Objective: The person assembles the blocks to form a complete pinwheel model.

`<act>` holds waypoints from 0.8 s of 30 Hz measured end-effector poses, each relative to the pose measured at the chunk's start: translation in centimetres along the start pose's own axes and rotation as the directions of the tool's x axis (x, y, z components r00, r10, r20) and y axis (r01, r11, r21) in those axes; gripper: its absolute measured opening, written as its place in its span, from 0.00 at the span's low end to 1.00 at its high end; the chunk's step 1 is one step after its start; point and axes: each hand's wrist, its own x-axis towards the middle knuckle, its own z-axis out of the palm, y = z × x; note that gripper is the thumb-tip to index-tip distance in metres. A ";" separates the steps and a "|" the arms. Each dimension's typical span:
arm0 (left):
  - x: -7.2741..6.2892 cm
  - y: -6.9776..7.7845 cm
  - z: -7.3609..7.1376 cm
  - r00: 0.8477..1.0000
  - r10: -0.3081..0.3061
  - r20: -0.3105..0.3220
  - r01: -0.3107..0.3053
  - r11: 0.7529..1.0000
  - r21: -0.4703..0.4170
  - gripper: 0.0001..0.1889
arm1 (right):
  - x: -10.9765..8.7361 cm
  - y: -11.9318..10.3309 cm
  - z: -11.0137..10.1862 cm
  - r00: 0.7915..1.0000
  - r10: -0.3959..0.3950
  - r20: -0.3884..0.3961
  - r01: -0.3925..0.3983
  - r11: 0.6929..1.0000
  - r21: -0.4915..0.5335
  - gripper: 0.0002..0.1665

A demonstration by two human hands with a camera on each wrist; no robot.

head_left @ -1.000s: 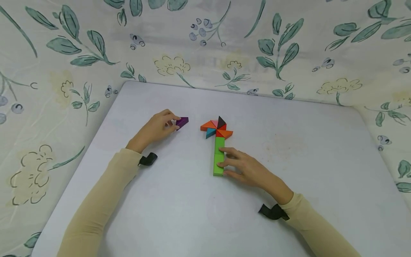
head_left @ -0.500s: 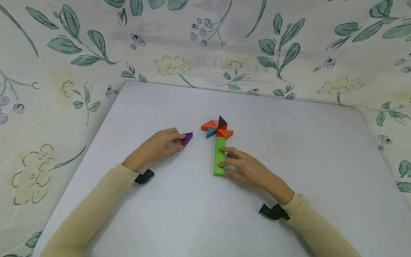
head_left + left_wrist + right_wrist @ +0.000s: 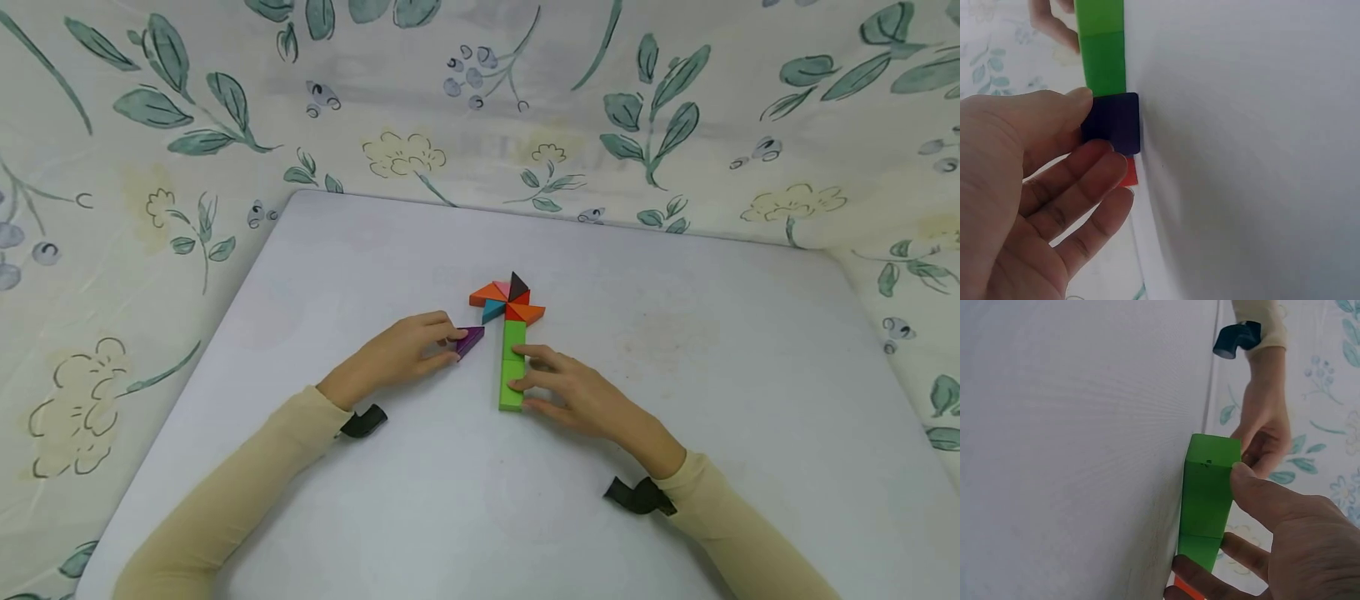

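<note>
My left hand pinches a purple triangular block between thumb and fingers, just left of the upper green block. In the left wrist view, one flat face of the purple block shows dark. My right hand rests its fingertips on the two green blocks, which lie end to end in a column; its thumb is at the lower block's right side. Above the column, triangular blocks form a pinwheel: orange, pink, black, red, blue and a second orange block.
The blocks lie on a white tabletop. A leaf-and-flower patterned cloth hangs behind it and along its left side. Black straps show at both sleeve cuffs.
My left hand has carried the purple block right and toward me, from the pinwheel's left to beside the green column. My right hand has stayed on the green blocks.
</note>
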 end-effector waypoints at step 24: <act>2.8 0.9 1.3 0.995 0.044 -0.088 -0.043 0.999 0.004 0.15 | 0.0 -0.1 -0.1 1.000 0.019 0.017 -0.019 1.000 -0.008 0.14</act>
